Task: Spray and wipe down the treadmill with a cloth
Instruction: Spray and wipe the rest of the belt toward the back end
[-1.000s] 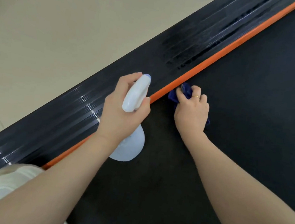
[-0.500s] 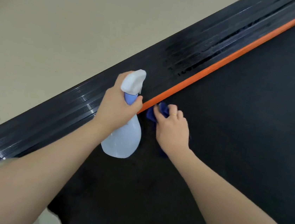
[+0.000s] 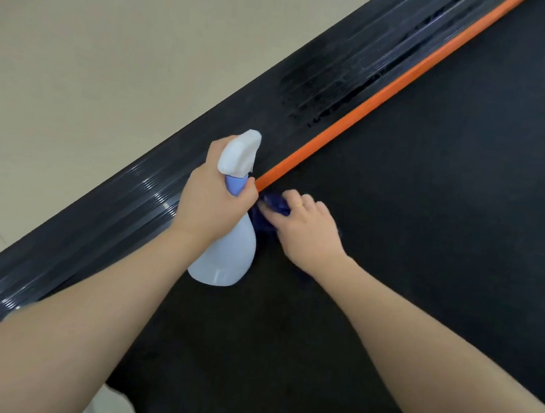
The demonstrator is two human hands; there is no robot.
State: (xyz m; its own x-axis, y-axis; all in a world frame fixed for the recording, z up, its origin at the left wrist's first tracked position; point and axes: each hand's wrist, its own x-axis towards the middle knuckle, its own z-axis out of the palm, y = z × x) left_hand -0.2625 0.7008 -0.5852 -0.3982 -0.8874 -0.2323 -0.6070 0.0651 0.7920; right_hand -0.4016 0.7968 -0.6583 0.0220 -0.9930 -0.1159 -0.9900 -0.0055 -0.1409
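- Running diagonally across the view, the treadmill (image 3: 450, 209) shows its black belt and orange strip (image 3: 371, 105).
- Left hand (image 3: 212, 199) grips the spray bottle (image 3: 228, 252) by its neck, fingers wrapped round it.
- Right hand (image 3: 307, 234) presses the dark blue cloth (image 3: 273, 206) on the belt beside the strip, fingers curled on it.

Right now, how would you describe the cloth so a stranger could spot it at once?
Follow the treadmill's orange strip down to where it meets the two hands. The cloth is the dark blue bunch gripped under the right hand, beside the pale spray bottle. It is the only crumpled fabric on the black belt.
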